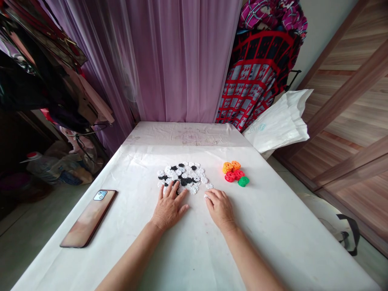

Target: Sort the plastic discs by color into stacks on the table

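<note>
A loose pile of small flower-shaped discs (198, 171), white with some black ones among them, lies on the table in front of me. My left hand (170, 208) rests flat at the pile's near edge, fingers spread, the tips touching the discs. To the right, my right hand (220, 206) has its fingers curled inward near the tabletop. A bit of a white disc (206, 196) shows at its thumb and fingertips; the rest is hidden. Orange discs (228, 167), red discs (234, 175) and a green disc piece (243, 181) form a separate cluster beyond my right hand.
The table (194, 258) has a white cover. A phone (89, 218) lies face down at the left. A white bag (279, 121) leans at the table's right far edge. Behind hang purple curtains (182, 60); clothes (54, 60) hang at the left.
</note>
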`<state>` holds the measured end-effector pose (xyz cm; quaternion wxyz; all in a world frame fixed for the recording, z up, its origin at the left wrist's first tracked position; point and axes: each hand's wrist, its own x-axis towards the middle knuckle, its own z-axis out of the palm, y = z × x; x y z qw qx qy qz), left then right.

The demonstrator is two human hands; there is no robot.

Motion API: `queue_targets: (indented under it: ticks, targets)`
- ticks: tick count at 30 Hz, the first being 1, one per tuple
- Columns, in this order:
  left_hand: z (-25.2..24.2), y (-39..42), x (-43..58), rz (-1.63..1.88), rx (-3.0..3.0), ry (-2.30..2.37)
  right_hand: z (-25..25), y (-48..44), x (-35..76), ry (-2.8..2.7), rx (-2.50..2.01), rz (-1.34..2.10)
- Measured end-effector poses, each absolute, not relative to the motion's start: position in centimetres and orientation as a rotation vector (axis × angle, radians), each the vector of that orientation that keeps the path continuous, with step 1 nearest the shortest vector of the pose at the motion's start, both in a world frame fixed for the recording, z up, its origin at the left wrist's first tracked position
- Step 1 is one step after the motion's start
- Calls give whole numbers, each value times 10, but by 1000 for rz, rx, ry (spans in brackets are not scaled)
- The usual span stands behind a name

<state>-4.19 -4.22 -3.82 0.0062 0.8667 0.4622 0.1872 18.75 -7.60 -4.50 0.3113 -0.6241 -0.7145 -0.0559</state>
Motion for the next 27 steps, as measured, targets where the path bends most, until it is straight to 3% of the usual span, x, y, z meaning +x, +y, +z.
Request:
queue_targets:
  ticks: [10, 19, 27]
  targets:
    - [-29, -1, -130, 624, 2194, 2182, -45, -77, 189, -1870, -1738, -170]
    - [-21, 11, -134, 399, 2188, 2187, -47, -66, 176, -1833, -1546, 98]
    - [-21, 5, -135, 377, 2224, 2161, -49, -18, 198, -1621, -1588, -103]
